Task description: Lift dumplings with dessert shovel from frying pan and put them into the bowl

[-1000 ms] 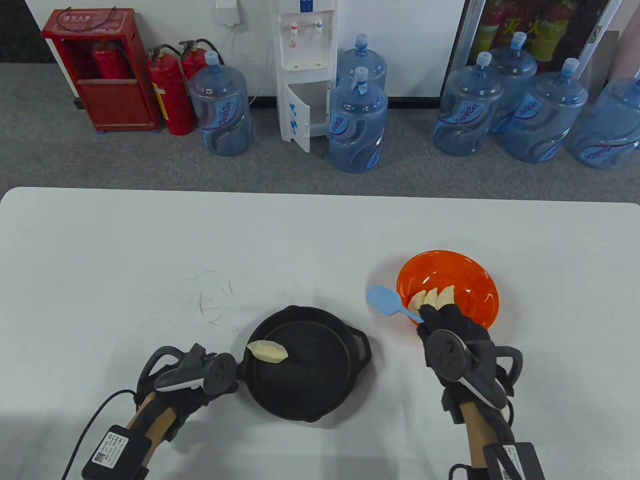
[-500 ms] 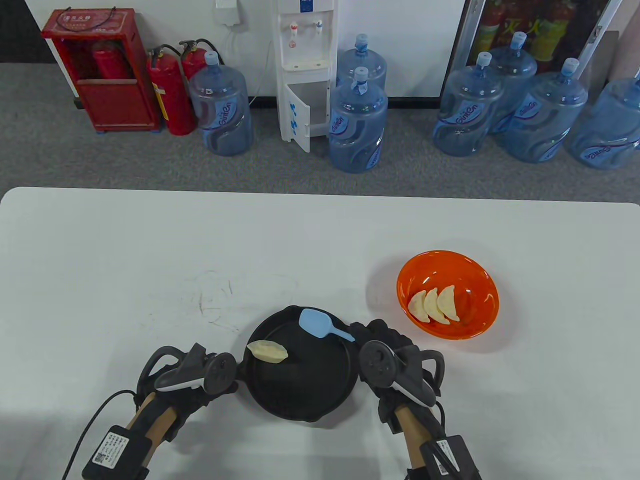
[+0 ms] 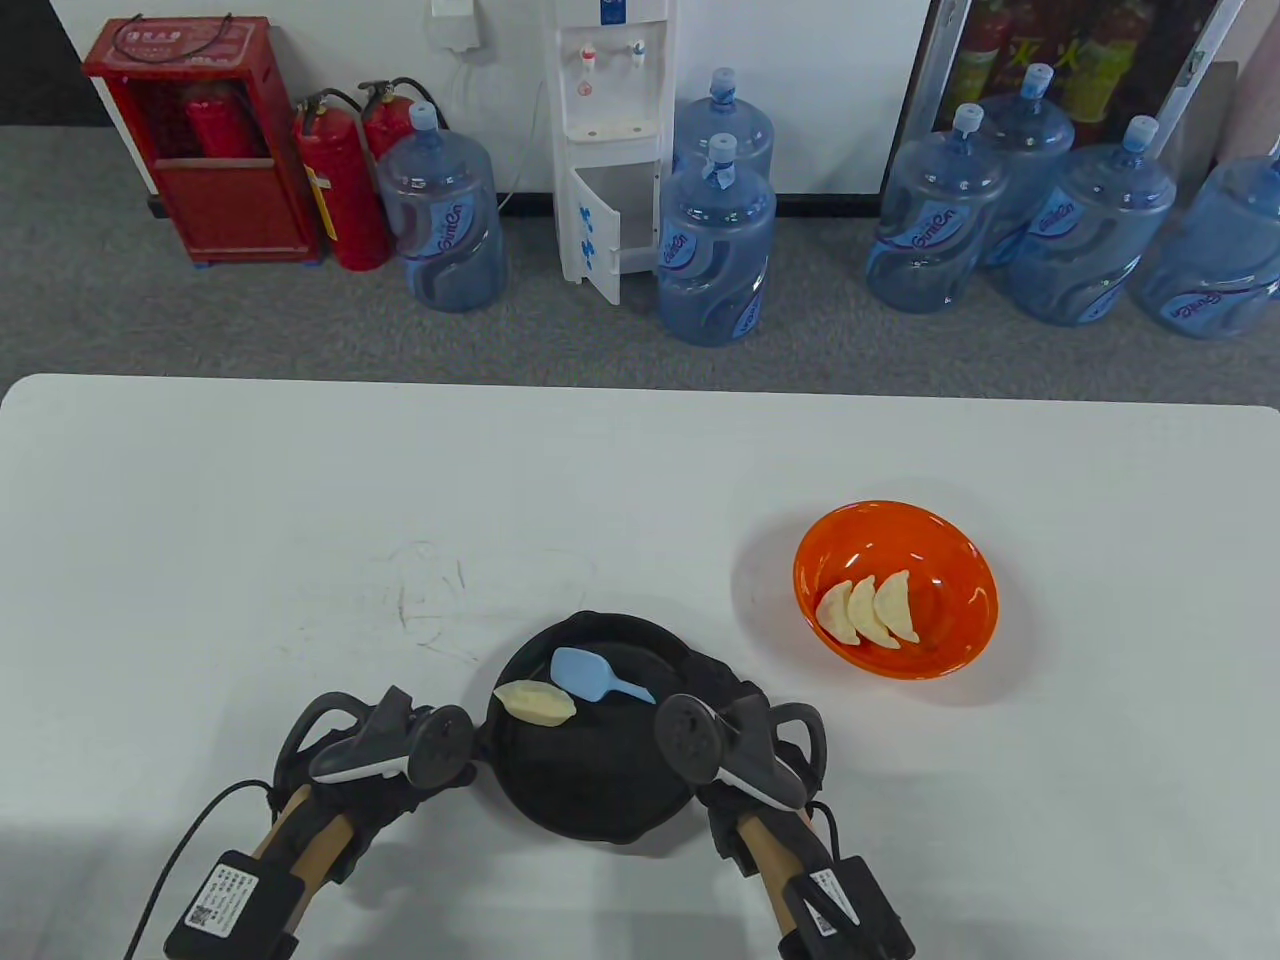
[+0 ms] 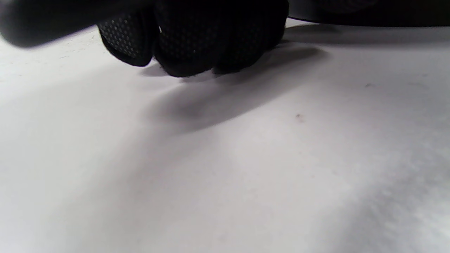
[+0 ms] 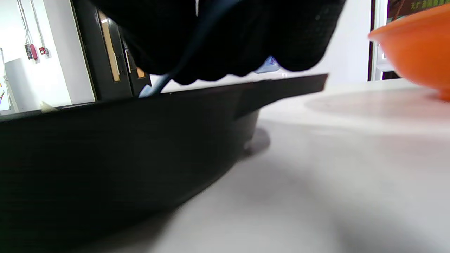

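White matte table, faintly scuffed left of centre, grey carpet behind it. Nearest the person: left hand in a black knit glove, fingers curled tight around the dark stub handle at the near-left rim of the frying pan; knuckles sit on the tabletop. Right hand at the pan's right side, fingers closed round the handle of the dessert shovel, a pale blue, smooth plastic scoop whose rounded blade lies inside the pan, just beside one dumpling. Dumpling is cream, crescent-shaped, pleated, resting at the pan's left edge. Pan is round, black, matte, shallow with sloped walls. Farther right, well apart from the pan: glossy orange bowl, three dumplings overlapping inside. Beyond the table: blue water jugs, a white dispenser, red extinguishers, a red cabinet.
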The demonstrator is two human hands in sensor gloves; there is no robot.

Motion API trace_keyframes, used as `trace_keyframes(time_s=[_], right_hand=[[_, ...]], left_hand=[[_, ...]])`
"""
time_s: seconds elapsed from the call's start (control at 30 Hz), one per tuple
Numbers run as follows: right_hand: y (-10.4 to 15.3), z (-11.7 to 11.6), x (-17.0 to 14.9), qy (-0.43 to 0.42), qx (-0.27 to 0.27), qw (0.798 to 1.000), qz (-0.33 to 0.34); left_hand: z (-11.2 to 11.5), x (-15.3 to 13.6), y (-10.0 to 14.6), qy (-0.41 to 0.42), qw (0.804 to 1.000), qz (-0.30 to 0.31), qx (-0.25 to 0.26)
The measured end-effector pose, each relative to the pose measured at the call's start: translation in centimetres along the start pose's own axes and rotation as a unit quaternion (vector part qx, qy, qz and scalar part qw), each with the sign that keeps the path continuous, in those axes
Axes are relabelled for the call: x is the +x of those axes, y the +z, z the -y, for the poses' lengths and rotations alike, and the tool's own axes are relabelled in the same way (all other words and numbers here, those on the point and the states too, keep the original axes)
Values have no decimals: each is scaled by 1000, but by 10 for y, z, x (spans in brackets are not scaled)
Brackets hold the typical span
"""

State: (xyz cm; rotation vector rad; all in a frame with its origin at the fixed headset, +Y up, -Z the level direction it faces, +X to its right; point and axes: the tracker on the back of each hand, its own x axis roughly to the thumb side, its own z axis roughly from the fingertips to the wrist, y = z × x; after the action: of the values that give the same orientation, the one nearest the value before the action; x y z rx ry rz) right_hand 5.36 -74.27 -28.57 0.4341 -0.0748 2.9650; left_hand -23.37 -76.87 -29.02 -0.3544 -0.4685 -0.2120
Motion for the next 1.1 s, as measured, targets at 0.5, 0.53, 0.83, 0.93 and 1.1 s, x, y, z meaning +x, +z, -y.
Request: trace_keyframes(time_s=[0.5,0.53,0.83,0.93,1.1], right_hand=[[7,2,11,-30,31,998,41],[7,3,11,-34,37,998,44],[15,4,11,-50,58,995,59],[15,4,12,-50,58,995,59],[16,3,12,-57,61,995,62]], left_hand=[[0,0,0,5,1000,1,0],[0,0,0,5,1000,1,0],[1,-1,0,6,1000,1,0],[1,-1,0,5,1000,1,0],[1,-1,0,5,1000,1,0]])
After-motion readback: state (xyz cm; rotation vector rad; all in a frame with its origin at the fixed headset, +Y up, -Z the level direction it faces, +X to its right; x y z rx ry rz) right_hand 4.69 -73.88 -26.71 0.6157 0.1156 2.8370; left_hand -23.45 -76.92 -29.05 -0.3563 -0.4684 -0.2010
